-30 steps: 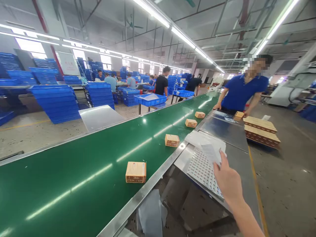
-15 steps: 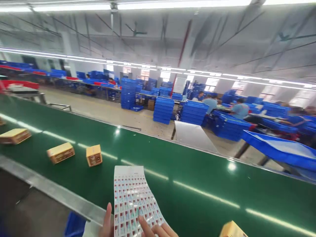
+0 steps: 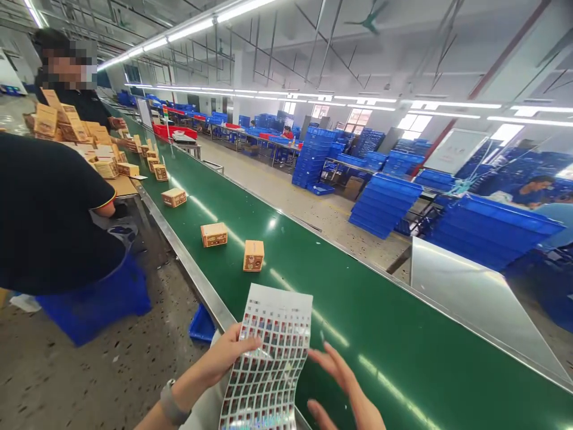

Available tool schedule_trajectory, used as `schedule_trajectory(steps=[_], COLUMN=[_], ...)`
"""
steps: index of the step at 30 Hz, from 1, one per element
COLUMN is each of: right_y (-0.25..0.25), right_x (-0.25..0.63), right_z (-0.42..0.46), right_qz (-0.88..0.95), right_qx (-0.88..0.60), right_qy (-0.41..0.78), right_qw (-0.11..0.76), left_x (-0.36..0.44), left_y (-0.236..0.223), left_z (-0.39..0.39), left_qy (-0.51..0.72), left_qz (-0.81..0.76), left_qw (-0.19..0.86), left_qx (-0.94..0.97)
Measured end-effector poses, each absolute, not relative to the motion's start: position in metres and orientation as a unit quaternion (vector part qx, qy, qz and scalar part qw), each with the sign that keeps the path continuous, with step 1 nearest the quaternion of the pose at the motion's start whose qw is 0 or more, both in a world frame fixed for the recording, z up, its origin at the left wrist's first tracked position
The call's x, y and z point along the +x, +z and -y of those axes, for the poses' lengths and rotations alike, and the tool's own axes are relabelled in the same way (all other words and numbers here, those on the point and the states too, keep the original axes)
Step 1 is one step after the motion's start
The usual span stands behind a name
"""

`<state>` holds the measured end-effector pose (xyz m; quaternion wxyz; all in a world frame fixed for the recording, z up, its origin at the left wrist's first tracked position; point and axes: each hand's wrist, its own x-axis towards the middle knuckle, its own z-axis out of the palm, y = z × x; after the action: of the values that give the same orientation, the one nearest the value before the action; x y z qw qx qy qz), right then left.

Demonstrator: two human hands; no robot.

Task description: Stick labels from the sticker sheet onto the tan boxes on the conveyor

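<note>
One sheet [image 3: 273,370] held above the belt [image 3: 358,292]
Left hand [image 3: 228,351] clamps its side, perhaps so that it can be seen well; right hand [image 3: 359,401] is beside it, fingers apart

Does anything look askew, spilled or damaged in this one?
I see no clear spill or damage. The heap of boxes on the table at far left looks untidy, with boxes tipped at mixed angles. The printed sheet in the left hand is bowed rather than flat, probably just from how it is held.
</note>
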<state>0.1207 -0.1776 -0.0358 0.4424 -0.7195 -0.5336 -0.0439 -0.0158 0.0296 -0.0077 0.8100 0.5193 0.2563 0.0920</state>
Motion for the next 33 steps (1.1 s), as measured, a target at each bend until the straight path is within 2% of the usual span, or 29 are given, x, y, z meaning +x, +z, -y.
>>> schedule_trajectory(steps=[6,9,12,15,18,22,29,33], right_y=[0.003,0.004,0.004,0.009,0.016,0.024,0.035,0.039], right_x=[0.124,0.117,0.114,0.113,0.110,0.106,0.100,0.094], right_z=[0.135,0.125,0.131,0.140,0.142,0.142,0.154,0.158], right_qz=[0.589,0.595,0.552,0.518,0.513,0.496,0.437,0.441], right_qx=[-0.695,-0.687,-0.695,-0.695,-0.684,-0.680,-0.721,-0.711], right_qy=[-0.046,0.014,0.095,0.156,0.223,0.265,0.235,0.261], right_qw=[0.410,0.418,0.451,0.473,0.467,0.471,0.484,0.481], left_x=[-0.017,-0.018,-0.020,-0.022,-0.022,-0.020,-0.021,-0.023], left_y=[-0.005,0.003,0.014,0.022,0.027,0.032,0.036,0.040], left_z=[-0.012,-0.007,-0.006,-0.006,-0.006,-0.002,-0.002,0.001], left_qy=[0.045,0.057,0.119,0.212,0.234,0.171,0.140,0.091], left_qz=[-0.128,-0.112,-0.151,-0.211,-0.175,-0.177,-0.207,-0.187], left_qw=[0.741,0.717,0.705,0.637,0.578,0.594,0.624,0.614], left_qx=[0.658,0.686,0.683,0.711,0.762,0.766,0.741,0.761])
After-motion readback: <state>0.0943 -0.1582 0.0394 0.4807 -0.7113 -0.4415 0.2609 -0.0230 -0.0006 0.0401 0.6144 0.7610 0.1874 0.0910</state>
